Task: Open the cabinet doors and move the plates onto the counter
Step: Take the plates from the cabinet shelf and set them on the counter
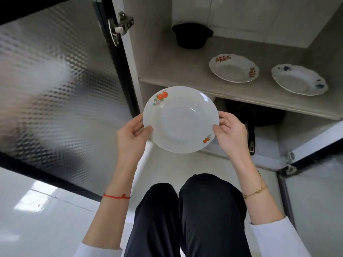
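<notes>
Both hands pinch one white plate with orange fruit prints (181,118) by its rim — the left hand (132,135) at its left edge, the right hand (231,134) at its right, thumbs on top, fingers beneath. It hangs level in front of the open cabinet, above the knees. On the shelf (178,71) behind lie two more: a red-patterned plate (233,68) and, just beside it, a blue-patterned plate (299,79). A black pot (192,35) sits further back; the textured-glass door (61,75) stands open at left.
</notes>
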`<state>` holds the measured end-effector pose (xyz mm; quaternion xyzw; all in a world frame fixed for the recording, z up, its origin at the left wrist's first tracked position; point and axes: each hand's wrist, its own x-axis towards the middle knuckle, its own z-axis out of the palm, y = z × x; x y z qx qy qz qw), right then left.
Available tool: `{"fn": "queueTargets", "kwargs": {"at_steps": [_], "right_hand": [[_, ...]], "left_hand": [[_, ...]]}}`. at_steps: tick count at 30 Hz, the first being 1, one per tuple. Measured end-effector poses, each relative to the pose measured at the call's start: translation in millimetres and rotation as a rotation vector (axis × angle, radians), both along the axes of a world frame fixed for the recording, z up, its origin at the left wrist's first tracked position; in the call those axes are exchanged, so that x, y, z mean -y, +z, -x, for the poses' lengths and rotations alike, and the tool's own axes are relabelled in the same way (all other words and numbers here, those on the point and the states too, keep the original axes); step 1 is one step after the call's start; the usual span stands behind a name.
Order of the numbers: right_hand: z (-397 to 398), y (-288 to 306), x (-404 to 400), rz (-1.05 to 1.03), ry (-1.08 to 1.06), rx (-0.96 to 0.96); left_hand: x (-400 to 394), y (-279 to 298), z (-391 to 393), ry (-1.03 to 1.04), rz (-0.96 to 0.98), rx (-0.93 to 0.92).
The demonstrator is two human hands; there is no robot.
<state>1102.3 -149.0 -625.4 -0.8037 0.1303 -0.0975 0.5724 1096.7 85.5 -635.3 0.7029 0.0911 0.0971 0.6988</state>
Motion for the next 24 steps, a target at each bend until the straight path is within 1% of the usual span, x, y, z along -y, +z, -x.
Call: {"fn": "queueTargets", "kwargs": {"at_steps": [5,10,13,16,19,24], "right_hand": [[11,-6,-1,-0.03,0.008,0.028],[4,-11,1,-0.07,0.029,0.047],[-3,-2,-2,-0.067,0.044,0.033],[-5,21,-7,-0.064,0.061,0.002],[1,55,-15,-0.056,0.077,-0.033],[19,137,-24,-0.074,0.092,-0.146]], "left_hand": [[1,0,12,0.011,0.002,-0.016],[2,-1,9,0.039,0.051,-0.045],[1,9,4,0.065,0.056,-0.067],[1,31,7,0.104,0.076,-0.102],[-2,64,15,0.134,0.093,-0.142],[-14,145,36,0.142,0.109,-0.212]]}}
